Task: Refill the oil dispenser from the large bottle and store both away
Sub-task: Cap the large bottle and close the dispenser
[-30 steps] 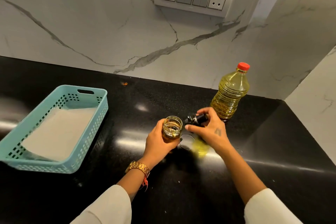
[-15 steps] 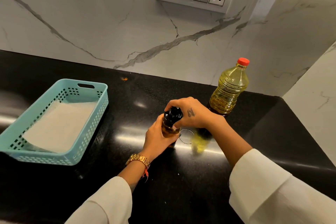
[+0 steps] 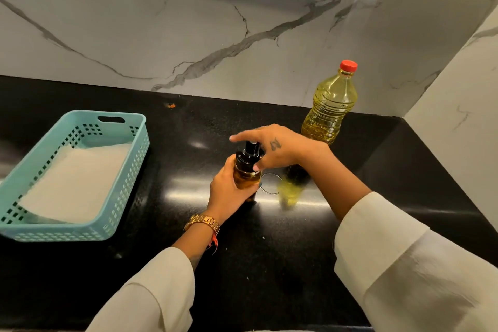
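between hands (image 3: 253, 167), upright oil dispenser (image 3: 246, 170)

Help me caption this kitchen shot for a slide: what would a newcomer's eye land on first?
First, the two hands at the centre of the black counter: the left hand grips the amber oil dispenser while the right hand sits on its black pump top. Next, the large bottle of yellow oil with its red cap, standing at the back right by the marble wall, and the turquoise basket on the left.
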Tool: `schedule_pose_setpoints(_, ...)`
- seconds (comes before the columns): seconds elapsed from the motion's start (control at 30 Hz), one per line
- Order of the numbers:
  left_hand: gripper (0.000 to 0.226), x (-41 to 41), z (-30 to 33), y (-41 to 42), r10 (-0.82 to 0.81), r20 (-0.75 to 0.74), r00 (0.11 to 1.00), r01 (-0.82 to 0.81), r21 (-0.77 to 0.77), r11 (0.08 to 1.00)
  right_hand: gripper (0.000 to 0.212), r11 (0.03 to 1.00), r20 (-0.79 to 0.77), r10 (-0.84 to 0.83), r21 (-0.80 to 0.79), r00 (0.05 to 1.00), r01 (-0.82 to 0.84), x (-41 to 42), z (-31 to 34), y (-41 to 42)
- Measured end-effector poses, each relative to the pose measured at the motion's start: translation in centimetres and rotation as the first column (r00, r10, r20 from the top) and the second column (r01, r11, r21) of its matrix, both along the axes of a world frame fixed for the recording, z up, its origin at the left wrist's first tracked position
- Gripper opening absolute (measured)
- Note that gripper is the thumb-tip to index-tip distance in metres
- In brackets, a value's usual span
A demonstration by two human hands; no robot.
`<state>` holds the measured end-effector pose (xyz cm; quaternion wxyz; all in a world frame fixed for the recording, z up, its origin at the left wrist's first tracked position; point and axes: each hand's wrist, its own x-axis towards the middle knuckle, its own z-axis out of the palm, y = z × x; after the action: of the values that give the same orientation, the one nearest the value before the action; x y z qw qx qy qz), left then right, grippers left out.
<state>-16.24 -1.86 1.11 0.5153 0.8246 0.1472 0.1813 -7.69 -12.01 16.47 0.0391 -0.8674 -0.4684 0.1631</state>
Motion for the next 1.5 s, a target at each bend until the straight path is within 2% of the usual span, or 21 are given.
schedule_pose_setpoints(0.07,0.07,-0.1,0.1,0.0,0.001,-0.002,1.0,-0.001,0.001,1.0,0.053,0.998,0.002,0.018,0.059,1.0,-0.018,-0.2,-0.4,0.2)
schedule_pose_setpoints(0.13,0.069,-0.1,0.1,-0.1,-0.001,0.002,1.0,0.001,0.018,1.0,0.044,0.994,0.044,-0.039,0.105,0.998,0.034,-0.4,-0.8,0.3)
schedule_pose_setpoints(0.23,0.066,-0.2,0.2,0.0,-0.005,0.016,1.0,0.004,0.063,0.998,0.057,0.987,0.142,-0.141,0.096,0.98,0.128,-0.6,-1.9,0.4)
schedule_pose_setpoints(0.33,0.066,-0.3,0.2,0.0,-0.012,0.018,1.0,0.011,0.051,0.999,0.071,0.979,-0.006,-0.199,0.053,0.98,0.199,-0.5,-1.9,-0.5)
schedule_pose_setpoints(0.43,0.069,-0.4,0.2,0.0,-0.012,0.012,1.0,0.012,0.032,0.999,0.075,0.987,-0.076,-0.101,0.12,0.992,0.109,-0.6,-1.0,-1.0)
schedule_pose_setpoints(0.5,0.069,-0.4,0.2,0.0,-0.018,0.005,1.0,0.018,0.018,1.0,0.062,0.989,-0.045,-0.034,0.144,0.998,0.04,-0.7,-0.8,-0.7)
schedule_pose_setpoints(0.6,0.067,-0.4,0.2,-0.1,-0.018,-0.002,1.0,0.018,-0.004,1.0,0.043,0.99,0.054,-0.02,0.138,0.998,0.012,-0.8,-0.8,-0.2)
schedule_pose_setpoints(0.7,0.063,-0.4,0.3,-0.2,-0.006,-0.018,1.0,0.007,0.017,1.0,0.055,0.997,0.175,-0.057,0.063,0.983,0.047,-0.4,-0.8,-0.1)
schedule_pose_setpoints(0.77,0.062,-0.3,0.2,-0.2,-0.002,-0.021,1.0,0.002,0.02,1.0,0.067,0.997,0.14,-0.071,0.045,0.988,0.065,0.0,-0.6,-0.3)
schedule_pose_setpoints(0.83,0.066,-0.2,0.1,-0.2,0.007,-0.027,1.0,-0.007,0.011,1.0,0.077,0.999,0.071,-0.02,0.047,0.997,0.017,0.1,-0.4,-0.4)
schedule_pose_setpoints(0.93,0.068,-0.3,0.1,-0.2,0.022,-0.038,0.999,-0.021,0.026,0.999,0.061,0.992,0.091,0.096,0.071,0.991,-0.102,-0.1,-0.4,-0.4)
schedule_pose_setpoints(1.0,0.067,-0.2,0.0,-0.1,0.031,-0.044,0.999,-0.03,0.034,0.999,0.049,0.987,0.116,0.114,0.1,0.987,-0.125,-0.1,-0.8,-0.2)
schedule_pose_setpoints(1.1,0.068,-0.2,-0.2,-0.1,0.043,-0.04,0.998,-0.042,0.044,0.998,0.042,0.984,0.166,0.101,0.129,0.981,-0.123,0.0,-1.4,0.2)
schedule_pose_setpoints(1.27,0.07,-0.3,-0.1,-0.3,0.012,-0.053,0.999,-0.013,-0.033,0.999,0.045,0.975,0.189,0.059,0.198,0.98,-0.097,0.1,-2.6,-0.1)
schedule_pose_setpoints(1.37,0.096,-0.6,0.1,-0.6,-0.044,-0.032,0.999,0.04,-0.104,0.994,0.065,0.983,0.109,0.021,0.177,0.994,-0.041,0.3,-3.1,-0.8)
schedule_pose_setpoints(1.43,0.111,-1.0,0.6,-0.5,-0.028,-0.031,0.999,0.023,-0.148,0.989,0.072,0.962,0.065,-0.04,0.271,0.997,0.02,0.1,-2.9,-0.9)
schedule_pose_setpoints(1.5,0.102,-1.7,1.9,0.3,0.036,0.01,0.999,-0.034,-0.184,0.982,0.067,0.866,0.055,-0.126,0.492,0.991,0.083,-0.4,-2.1,-0.5)
